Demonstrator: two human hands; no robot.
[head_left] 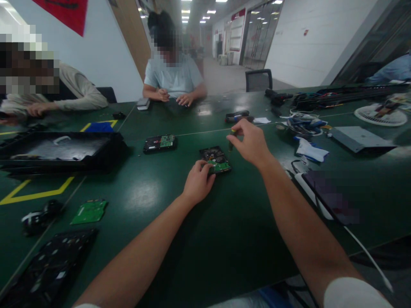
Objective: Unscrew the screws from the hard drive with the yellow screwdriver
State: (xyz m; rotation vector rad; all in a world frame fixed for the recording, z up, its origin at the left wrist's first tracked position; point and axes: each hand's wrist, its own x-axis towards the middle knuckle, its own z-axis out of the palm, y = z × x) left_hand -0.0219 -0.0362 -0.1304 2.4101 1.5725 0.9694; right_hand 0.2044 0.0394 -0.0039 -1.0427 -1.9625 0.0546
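Observation:
A hard drive lies on the green table with its black metal casing and green circuit board facing up. My left hand grips its near left edge, fingertips on the board and thumb at the near side. Just right of the drive, my right hand pinches a small screwdriver with a yellowish handle, held roughly upright. Its tip is too blurred to tell whether it touches anything. Farther left lies a second hard drive, also board side up.
A loose green circuit board and a black slotted part lie at the left, near a black tray. To the right are a phone, gloves and a grey metal box. Two people sit across the table.

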